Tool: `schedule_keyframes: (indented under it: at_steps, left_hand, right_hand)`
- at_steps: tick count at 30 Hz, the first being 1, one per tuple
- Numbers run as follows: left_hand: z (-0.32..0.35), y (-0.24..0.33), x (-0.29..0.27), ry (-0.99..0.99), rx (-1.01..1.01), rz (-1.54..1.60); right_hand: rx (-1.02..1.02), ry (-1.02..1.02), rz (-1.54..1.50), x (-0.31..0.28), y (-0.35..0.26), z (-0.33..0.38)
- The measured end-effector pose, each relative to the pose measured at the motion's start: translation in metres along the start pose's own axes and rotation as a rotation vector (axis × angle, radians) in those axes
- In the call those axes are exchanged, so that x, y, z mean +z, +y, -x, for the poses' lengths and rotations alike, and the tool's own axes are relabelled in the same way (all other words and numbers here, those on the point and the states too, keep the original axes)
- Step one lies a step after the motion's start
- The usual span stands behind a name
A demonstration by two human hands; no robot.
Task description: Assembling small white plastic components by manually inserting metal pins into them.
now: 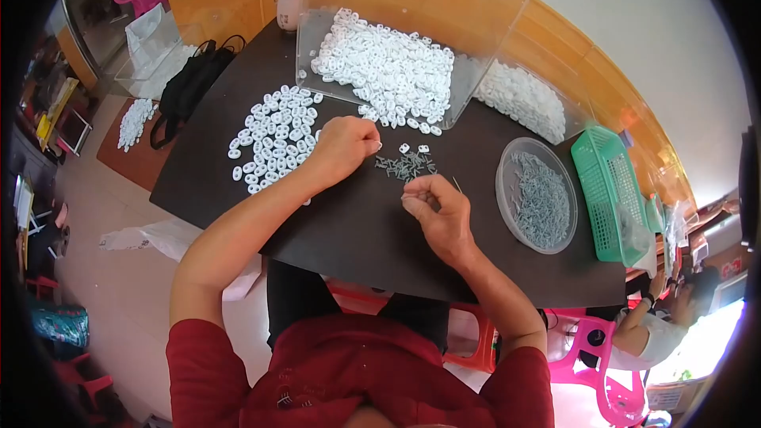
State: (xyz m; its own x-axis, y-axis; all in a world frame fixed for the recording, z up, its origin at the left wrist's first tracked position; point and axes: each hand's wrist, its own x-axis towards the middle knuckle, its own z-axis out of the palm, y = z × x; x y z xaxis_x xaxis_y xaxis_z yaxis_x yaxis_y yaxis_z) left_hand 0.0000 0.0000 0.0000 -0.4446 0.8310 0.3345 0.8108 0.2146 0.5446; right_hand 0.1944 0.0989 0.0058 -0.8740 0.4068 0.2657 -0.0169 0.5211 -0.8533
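two hands are working over a dark worktop (357, 238). the left hand (342, 147) is resting near the middle of it, fingers curled shut; whether it is pinching a piece i cannot tell. the right hand (441, 210) is lying just below a small heap of grey nails (406, 164), fingers pinched together, and a single thin nail (457, 184) is showing just beside its knuckles, its long axis slanting from lower right up to upper left; whether the fingers are touching it is too small to tell.

three loose white clips (414, 148) are sitting at the top edge of the heap, between the two hands. the heap itself is too tangled to count. to the left of the left hand, one spread of white plastic clips (273, 135) is lying flat on the worktop, many dozens, too many to count. behind the hands, one clear plastic bin (476, 24) is standing tipped on its side, holding a far bigger pile of the same clips. to the right, one round clear bowl (507, 160) is holding a mass of grey nails, and beside it one green basket (604, 190) is standing. one white bottle (288, 0) is standing at the far edge.
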Motion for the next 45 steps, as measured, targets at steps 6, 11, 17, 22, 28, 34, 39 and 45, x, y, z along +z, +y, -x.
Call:
schedule_keyframes:
  at_steps: [6,11,17,22,28,34,39,45]
  left_hand:
    - [0.068,0.043,-0.011,-0.027,-0.492,1.134]
    - [0.095,0.062,-0.006,0.100,-0.499,1.277]
    - [0.106,0.069,-0.006,0.177,-0.493,1.240]
    - [0.110,0.072,-0.006,0.152,-0.513,1.232]
    - [0.114,0.072,0.000,0.181,-0.446,1.201]
    - [0.117,0.081,0.015,0.333,-0.415,1.154]
    - [0.118,0.081,0.025,0.426,-0.429,1.158]
    - [0.119,0.077,0.021,0.431,-0.468,1.335]
  right_hand:
    - [0.067,0.036,-0.186,0.005,-0.016,0.002]
    - [-0.020,-0.017,-0.148,0.015,-0.024,0.004]
    - [-0.009,-0.066,-0.160,0.019,-0.032,0.008]
    - [-0.046,-0.074,-0.146,0.021,-0.034,0.009]
    - [-0.048,-0.084,-0.147,0.022,-0.035,0.010]
    - [-0.055,-0.069,-0.114,0.025,-0.034,0.011]
    - [0.096,-0.043,-0.310,0.035,-0.033,0.012]
    - [0.042,-0.059,-0.309,0.036,-0.033,0.009]
